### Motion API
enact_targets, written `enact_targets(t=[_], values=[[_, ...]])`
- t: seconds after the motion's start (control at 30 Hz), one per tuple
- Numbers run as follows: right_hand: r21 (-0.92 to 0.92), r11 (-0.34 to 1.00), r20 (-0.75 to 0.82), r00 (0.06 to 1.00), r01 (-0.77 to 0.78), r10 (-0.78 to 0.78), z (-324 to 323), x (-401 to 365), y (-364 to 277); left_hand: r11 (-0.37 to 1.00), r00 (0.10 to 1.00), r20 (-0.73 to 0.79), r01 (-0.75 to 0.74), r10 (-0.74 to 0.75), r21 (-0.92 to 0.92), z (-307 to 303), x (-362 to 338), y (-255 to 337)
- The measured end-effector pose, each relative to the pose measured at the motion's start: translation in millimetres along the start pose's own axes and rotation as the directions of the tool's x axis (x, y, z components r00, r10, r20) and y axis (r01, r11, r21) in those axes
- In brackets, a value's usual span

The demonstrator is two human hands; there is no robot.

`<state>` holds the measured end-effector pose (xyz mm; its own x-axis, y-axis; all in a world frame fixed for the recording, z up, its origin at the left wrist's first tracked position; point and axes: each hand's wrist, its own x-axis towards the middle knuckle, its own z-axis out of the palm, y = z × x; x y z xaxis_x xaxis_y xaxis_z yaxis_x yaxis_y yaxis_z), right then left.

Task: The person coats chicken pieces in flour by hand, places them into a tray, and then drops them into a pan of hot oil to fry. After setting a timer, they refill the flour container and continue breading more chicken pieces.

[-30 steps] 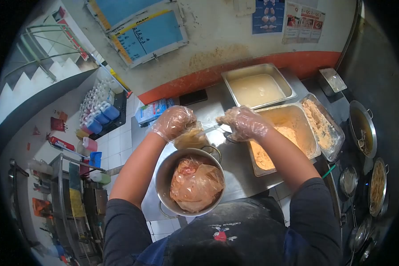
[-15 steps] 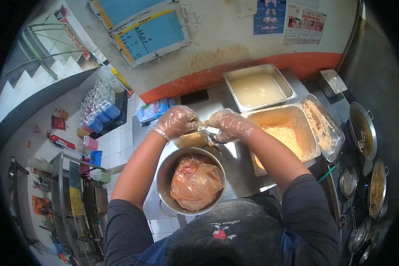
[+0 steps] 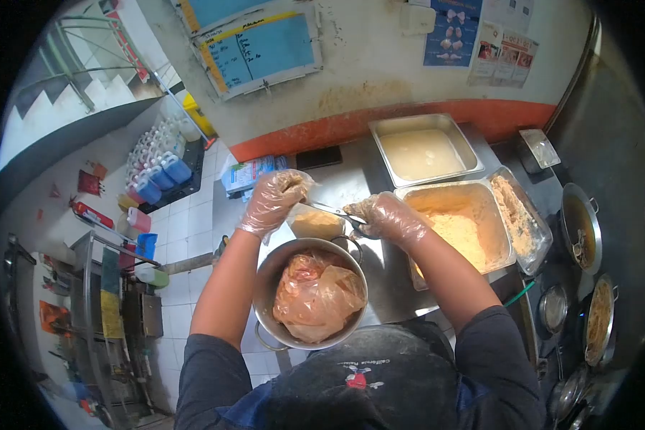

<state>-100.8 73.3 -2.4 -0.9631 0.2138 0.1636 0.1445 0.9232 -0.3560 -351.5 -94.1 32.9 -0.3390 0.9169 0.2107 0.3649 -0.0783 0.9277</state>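
Observation:
My right hand [image 3: 390, 218], in a clear plastic glove, is closed round the dark handles of a pair of scissors [image 3: 328, 208]. The metal blades point left, toward my left hand [image 3: 274, 202]. That hand, gloved in the same loose plastic, has its fingers curled together; what they pinch, if anything, is hidden. Below both hands stands a metal pot [image 3: 259, 304] with loop handles. Inside it lies a clear plastic bag [image 3: 319, 301] of reddish raw meat. Just behind the pot's rim sits a small container of tan contents [image 3: 317, 223].
On the steel table [image 3: 390, 292], a tray of pale liquid [image 3: 423, 152] stands behind a tray of yellowish flour [image 3: 455, 233]. Beside them is a clear tub of crumbly coating [image 3: 521, 215]. Pans [image 3: 582, 228] and strainers [image 3: 552, 309] line the right side. A blue packet [image 3: 247, 175] lies at back left.
My hands have moved apart, the right one slightly lower and rightward, so more of the scissor blades shows between them. The view has shifted slightly; the bag stays in the pot.

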Motion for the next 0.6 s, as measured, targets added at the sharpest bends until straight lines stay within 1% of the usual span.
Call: enact_targets(t=[0.03, 0.07, 0.1, 0.13, 0.23, 0.27, 0.3, 0.33, 0.37, 0.4, 0.43, 0.47, 0.5, 0.53, 0.57, 0.6], values=[[0.08, 0.997, -0.033, 0.999, 0.003, -0.001, -3, -1, -6, 1.0, 1.0, -0.002, 0.002, -0.002, -0.004, 3, -1, -4], [0.16, 0.987, -0.067, 0.998, 0.01, 0.001, -7, -1, -14, 0.982, 0.996, 0.038, -0.083, 0.078, 0.169, 7, -4, 6], [0.159, 0.987, -0.064, 0.998, 0.01, 0.0, -9, 0, -22, 0.927, 0.984, 0.09, -0.173, 0.151, 0.334, 11, -6, 20], [0.158, 0.987, -0.052, 0.999, 0.007, 0.001, -10, 2, -29, 0.885, 0.978, 0.12, -0.208, 0.174, 0.416, 13, -8, 36], [0.192, 0.981, -0.029, 0.999, 0.024, -0.019, -9, 6, -35, 0.896, 0.975, 0.096, -0.221, 0.199, 0.386, 14, -13, 48], [0.202, 0.978, -0.08, 0.997, 0.04, -0.024, -2, 6, -32, 0.933, 0.988, 0.067, -0.153, 0.138, 0.326, 12, -13, 46], [0.213, 0.975, -0.129, 0.991, 0.057, -0.029, 5, 6, -29, 0.933, 0.988, 0.067, -0.153, 0.138, 0.325, 8, -12, 45], [0.08, 0.997, -0.168, 0.986, 0.0, 0.013, 12, 4, -26, 0.94, 0.97, -0.05, -0.219, 0.239, 0.262, 3, -11, 44], [0.079, 0.997, -0.161, 0.987, 0.001, 0.011, 12, 0, -27, 0.935, 0.929, -0.176, -0.288, 0.325, 0.206, -3, -10, 42], [0.058, 0.987, -0.177, 0.971, -0.15, 0.158, 7, -5, -29, 0.835, 0.836, -0.275, -0.329, 0.475, 0.441, -15, -11, 40], [0.038, 0.954, -0.197, 0.934, -0.297, 0.299, 1, -9, -33, 0.838, 0.834, -0.285, -0.323, 0.472, 0.44, -27, -16, 31], [-0.029, 0.862, -0.085, 0.86, -0.506, 0.502, -23, -12, -54, 0.86, 0.83, -0.411, -0.149, 0.378, 0.489, -39, -19, 16], [-0.034, 0.863, -0.086, 0.862, -0.504, 0.5, -11, -11, -47, 0.86, 0.797, -0.531, 0.028, 0.289, 0.51, -50, -21, -1], [-0.074, 0.802, -0.055, 0.805, -0.593, 0.591, 10, -10, -35, 0.784, 0.87, -0.483, 0.231, 0.098, 0.575, -62, -24, -23], [-0.116, 0.729, -0.029, 0.736, -0.674, 0.676, 21, -9, -28, 0.653, 0.888, -0.447, 0.403, -0.108, 0.642, -68, -26, -47], [-0.163, 0.742, 0.104, 0.737, -0.65, 0.668, 17, -8, -33, 0.449, 0.883, -0.353, 0.463, -0.309, 0.765, -68, -25, -70]])
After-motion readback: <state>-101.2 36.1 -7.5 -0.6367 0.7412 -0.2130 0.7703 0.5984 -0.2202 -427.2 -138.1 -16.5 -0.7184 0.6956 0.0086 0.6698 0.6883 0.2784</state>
